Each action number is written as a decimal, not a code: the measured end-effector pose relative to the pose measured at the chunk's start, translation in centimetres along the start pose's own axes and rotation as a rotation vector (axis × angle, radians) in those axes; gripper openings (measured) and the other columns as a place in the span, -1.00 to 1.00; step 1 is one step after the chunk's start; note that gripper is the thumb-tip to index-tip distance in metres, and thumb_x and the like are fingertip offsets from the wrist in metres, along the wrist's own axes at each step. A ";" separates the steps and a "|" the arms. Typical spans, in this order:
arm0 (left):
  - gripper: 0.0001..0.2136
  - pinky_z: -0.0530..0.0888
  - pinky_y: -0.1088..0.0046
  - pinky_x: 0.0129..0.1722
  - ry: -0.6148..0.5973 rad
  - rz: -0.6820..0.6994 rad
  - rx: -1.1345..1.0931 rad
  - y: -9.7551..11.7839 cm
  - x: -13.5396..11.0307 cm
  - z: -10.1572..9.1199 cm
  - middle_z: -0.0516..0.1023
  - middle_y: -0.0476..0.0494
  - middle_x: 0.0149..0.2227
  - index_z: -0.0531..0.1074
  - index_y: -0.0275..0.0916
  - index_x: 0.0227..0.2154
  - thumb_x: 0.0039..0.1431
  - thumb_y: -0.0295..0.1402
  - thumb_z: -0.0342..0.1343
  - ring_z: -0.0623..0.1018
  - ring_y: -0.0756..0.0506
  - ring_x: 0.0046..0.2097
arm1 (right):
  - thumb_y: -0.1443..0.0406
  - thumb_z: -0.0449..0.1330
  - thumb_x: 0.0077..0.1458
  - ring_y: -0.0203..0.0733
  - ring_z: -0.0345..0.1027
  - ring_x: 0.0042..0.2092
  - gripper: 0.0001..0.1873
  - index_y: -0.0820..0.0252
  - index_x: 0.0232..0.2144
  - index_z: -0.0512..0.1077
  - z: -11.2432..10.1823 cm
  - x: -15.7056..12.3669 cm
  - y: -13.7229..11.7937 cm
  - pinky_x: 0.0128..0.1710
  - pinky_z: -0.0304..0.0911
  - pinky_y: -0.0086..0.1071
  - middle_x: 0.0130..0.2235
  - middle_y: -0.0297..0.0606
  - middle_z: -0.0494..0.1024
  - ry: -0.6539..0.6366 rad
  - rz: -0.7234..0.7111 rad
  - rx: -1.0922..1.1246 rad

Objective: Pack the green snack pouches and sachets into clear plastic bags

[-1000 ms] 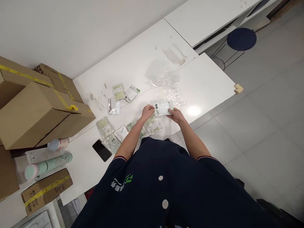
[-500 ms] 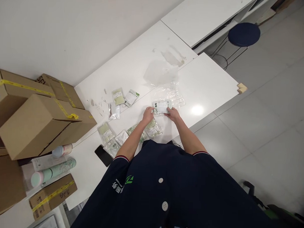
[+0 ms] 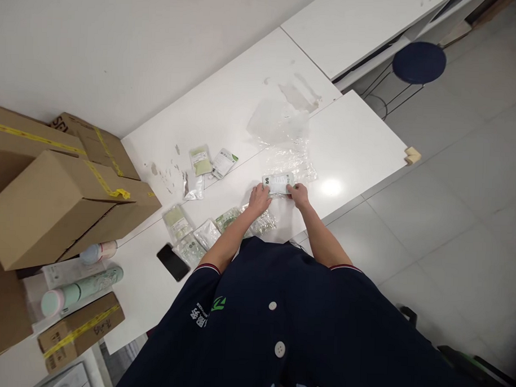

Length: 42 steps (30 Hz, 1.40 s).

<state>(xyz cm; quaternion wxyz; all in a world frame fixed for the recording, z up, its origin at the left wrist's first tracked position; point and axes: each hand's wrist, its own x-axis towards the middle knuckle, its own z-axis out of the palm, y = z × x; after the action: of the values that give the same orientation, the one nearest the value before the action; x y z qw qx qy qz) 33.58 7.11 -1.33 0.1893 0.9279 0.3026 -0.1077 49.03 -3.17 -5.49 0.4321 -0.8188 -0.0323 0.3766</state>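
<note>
Between my hands is a white-and-green printed packet, flat and facing up. My left hand closes on its left end, and my right hand pinches its right end with the thumb on top. Just beyond the packet lie clear plastic bags, crumpled and shiny. Below my left forearm, partly hidden by it, are several packets, among them a pale green pouch, a silvery pouch and a clear-wrapped packet.
Farther left on the white table lie another green pouch, a white packet and a silver pouch. A phone, a mint bottle and cardboard boxes stand left. A blue stool is at the right.
My left hand has shifted slightly right and nearer me along the packet, its fingers now bent more over the edge. The packet stays between both hands, and the whole view has shifted a little.
</note>
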 end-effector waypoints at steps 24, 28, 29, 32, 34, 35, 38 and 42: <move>-0.69 0.33 0.19 0.00 -0.031 0.383 0.264 -0.1 1.4 -2.1 0.51 -0.39 -0.14 0.44 -0.40 -0.14 0.21 -0.64 -0.17 0.47 -0.22 -0.03 | 0.44 -0.13 0.21 -0.02 0.03 0.30 -0.43 0.17 0.26 0.17 -2.8 -4.1 -1.5 0.20 -0.02 -0.11 0.30 -0.12 0.21 -0.153 -0.851 -1.178; -0.74 0.28 0.18 0.06 -0.032 0.324 0.157 -2.2 0.8 -5.2 0.52 -0.25 -0.12 0.43 -0.28 -0.14 0.29 -0.50 -0.15 0.43 -0.19 0.01 | 0.37 -0.13 0.25 0.00 0.42 -0.06 -0.57 0.14 0.10 0.32 -3.0 -4.1 -5.1 -0.12 0.25 -0.22 -0.01 -0.05 0.54 -0.403 -0.719 -1.208; -0.74 0.30 0.19 0.04 -0.054 0.270 0.119 -2.6 0.9 -5.6 0.53 -0.22 -0.11 0.42 -0.25 -0.12 0.31 -0.45 -0.16 0.43 -0.19 0.01 | 0.34 -0.11 0.26 0.00 0.45 -0.13 -0.60 0.15 0.07 0.34 -2.7 -3.8 -6.0 -0.19 0.26 -0.25 -0.09 -0.04 0.56 -0.453 -0.673 -1.228; -0.71 0.35 0.24 -0.05 -0.089 0.067 0.031 -3.1 1.5 -5.9 0.50 -0.19 -0.05 0.36 -0.18 0.00 0.34 -0.34 -0.19 0.44 -0.18 -0.02 | 0.29 -0.08 0.27 0.00 0.45 -0.18 -0.65 0.21 0.02 0.36 -1.2 -2.1 -8.3 -0.28 0.24 -0.30 -0.13 0.01 0.56 -0.498 -0.565 -1.245; -0.67 0.35 0.26 -0.03 0.002 -0.043 0.021 -2.8 1.7 -5.5 0.44 -0.21 0.03 0.29 -0.17 0.10 0.34 -0.33 -0.17 0.41 -0.18 0.01 | 0.28 -0.05 0.27 -0.01 0.44 -0.15 -0.66 0.23 0.01 0.36 -0.1 -0.4 -9.3 -0.28 0.23 -0.32 -0.08 0.03 0.54 -0.488 -0.522 -1.212; -0.65 0.34 0.26 0.00 0.065 -0.067 0.032 -2.5 1.7 -5.2 0.40 -0.23 0.07 0.28 -0.17 0.12 0.34 -0.33 -0.17 0.38 -0.19 0.05 | 0.27 -0.03 0.26 -0.02 0.43 -0.14 -0.67 0.23 0.00 0.37 0.3 0.4 -9.7 -0.28 0.23 -0.33 -0.07 0.03 0.53 -0.482 -0.507 -1.195; -0.67 0.27 0.26 0.10 0.147 0.008 0.101 -1.6 1.1 -4.1 0.34 -0.28 0.13 0.35 -0.21 0.07 0.31 -0.39 -0.15 0.30 -0.19 0.14 | 0.24 0.04 0.23 -0.02 0.41 -0.10 -0.68 0.24 -0.02 0.39 1.2 2.5 -10.1 -0.24 0.23 -0.34 -0.04 0.00 0.53 -0.459 -0.503 -1.164; -0.61 0.22 0.20 0.17 0.035 0.115 0.157 -1.1 0.5 -2.5 0.26 -0.35 0.20 0.31 -0.26 0.12 0.23 -0.46 -0.06 0.24 -0.22 0.22 | 0.20 0.09 0.20 0.02 0.36 -0.04 -0.66 0.21 -0.02 0.41 1.9 3.7 -9.8 -0.17 0.23 -0.28 -0.05 -0.04 0.53 -0.400 -0.516 -1.146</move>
<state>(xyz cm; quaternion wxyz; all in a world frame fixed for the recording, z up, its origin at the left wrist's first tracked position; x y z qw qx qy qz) 33.56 9.22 0.44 0.1167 0.9574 0.2430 -0.1038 53.13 5.64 -1.13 -0.0101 -0.7996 -0.5024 0.3290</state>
